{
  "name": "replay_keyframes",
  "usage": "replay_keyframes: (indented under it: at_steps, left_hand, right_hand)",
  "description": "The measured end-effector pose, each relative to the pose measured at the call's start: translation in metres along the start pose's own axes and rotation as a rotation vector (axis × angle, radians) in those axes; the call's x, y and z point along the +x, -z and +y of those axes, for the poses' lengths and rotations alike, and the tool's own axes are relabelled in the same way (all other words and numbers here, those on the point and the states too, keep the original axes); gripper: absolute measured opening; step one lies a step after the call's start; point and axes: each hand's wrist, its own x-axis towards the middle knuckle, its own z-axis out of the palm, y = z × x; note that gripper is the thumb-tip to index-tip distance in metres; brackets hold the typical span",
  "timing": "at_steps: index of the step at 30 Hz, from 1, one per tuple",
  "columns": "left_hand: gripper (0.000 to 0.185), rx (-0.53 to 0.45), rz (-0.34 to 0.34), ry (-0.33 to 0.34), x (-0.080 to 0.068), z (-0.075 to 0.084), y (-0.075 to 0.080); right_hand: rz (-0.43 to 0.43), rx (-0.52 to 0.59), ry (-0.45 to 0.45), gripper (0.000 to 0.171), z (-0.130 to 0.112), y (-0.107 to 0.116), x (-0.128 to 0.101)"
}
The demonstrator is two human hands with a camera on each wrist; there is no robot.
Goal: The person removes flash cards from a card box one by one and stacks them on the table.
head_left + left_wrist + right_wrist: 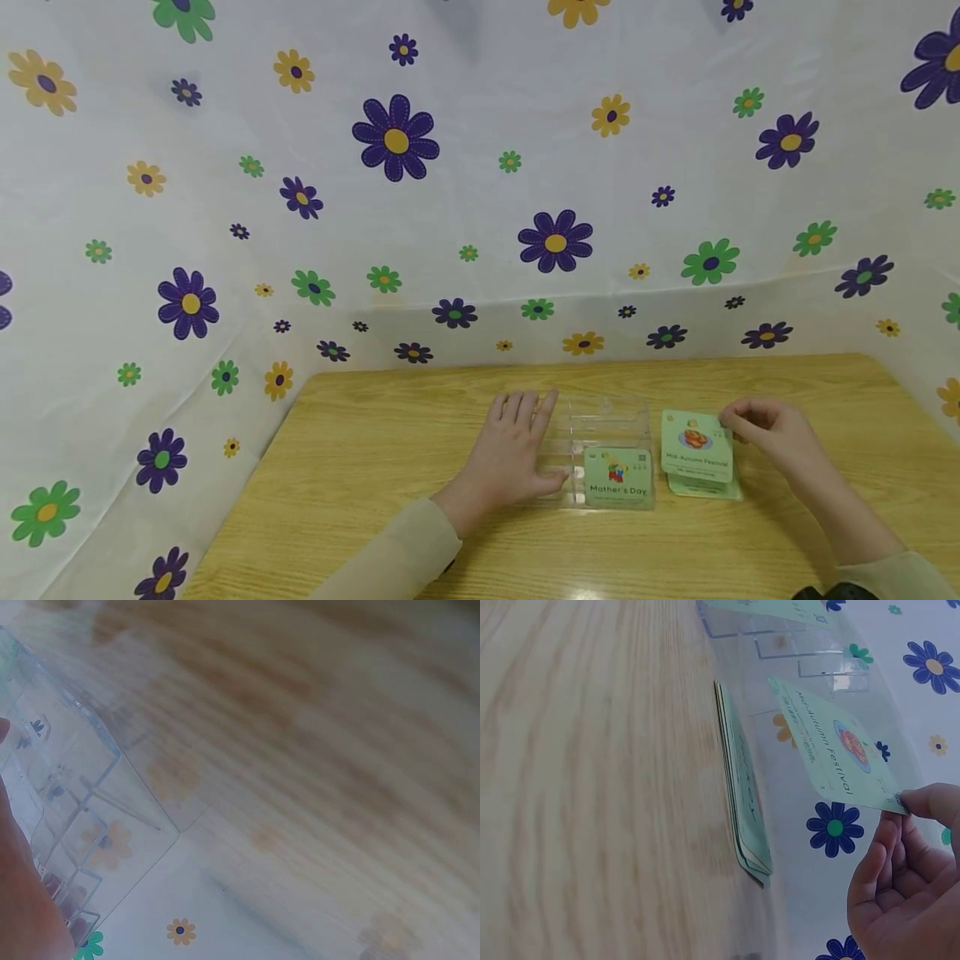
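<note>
Right hand (772,429) pinches one card (696,444) (stack (705,487) beneath).

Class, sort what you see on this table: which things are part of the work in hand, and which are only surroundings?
In use:
left hand resting on the clear plastic organiser
Mother's Day card in it
right hand pinching the Mid-Autumn Festival card
card stack

Surroundings:
wooden table
flowered cloth

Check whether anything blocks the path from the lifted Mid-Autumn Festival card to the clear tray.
Nothing visible does. The right hand pinches the Mid-Autumn Festival card just right of the clear tray; only bare table separates them.
</note>
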Motion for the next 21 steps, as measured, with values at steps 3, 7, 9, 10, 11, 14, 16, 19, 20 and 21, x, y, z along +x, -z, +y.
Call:
replay_keyframes:
  at_steps: [3, 7, 9, 10, 11, 14, 16, 19, 20, 21]
  left_hand:
    - [0.113, 0.000, 0.006, 0.000, 0.000, 0.000, -0.001]
    - [0.113, 0.001, 0.012, -0.002, 0.001, 0.000, -0.002]
    - [0.112, 0.000, 0.013, -0.001, 0.001, 0.000, -0.002]
    - [0.112, 0.000, 0.014, -0.002, 0.000, 0.000, -0.002]
    - [0.112, -0.001, 0.016, -0.003, 0.000, 0.000, -0.001]
    - [0.112, 0.000, 0.021, -0.005, 0.000, 0.000, -0.001]
    - [0.112, 0.003, 0.023, -0.006, 0.000, 0.000, -0.001]
    - [0.113, 0.004, 0.021, -0.004, 0.000, 0.000, -0.002]
    - [0.113, 0.005, 0.020, -0.004, 0.000, 0.000, -0.002]
    - [0.113, 0.004, 0.021, -0.004, 0.000, 0.000, -0.003]
  right_hand:
    - [0.003, -0.014, -0.010, 0.024, 0.002, 0.000, 0.001]
    - [-0.004, -0.037, -0.015, 0.025, 0.005, 0.000, 0.002]
    - [-0.014, -0.049, -0.020, 0.027, 0.006, 0.001, 0.003]
    - [-0.018, -0.056, -0.025, 0.027, 0.006, 0.001, 0.003]
    - [-0.022, -0.062, -0.031, 0.028, 0.007, 0.001, 0.003]
    - [-0.036, -0.073, -0.051, 0.031, 0.008, 0.002, 0.005]
    - [-0.045, -0.076, -0.060, 0.032, 0.009, 0.002, 0.005]
    - [-0.055, -0.079, -0.066, 0.034, 0.010, 0.002, 0.007]
    - [-0.058, -0.081, -0.066, 0.034, 0.011, 0.002, 0.008]
    - [-0.060, -0.081, -0.064, 0.034, 0.012, 0.002, 0.008]
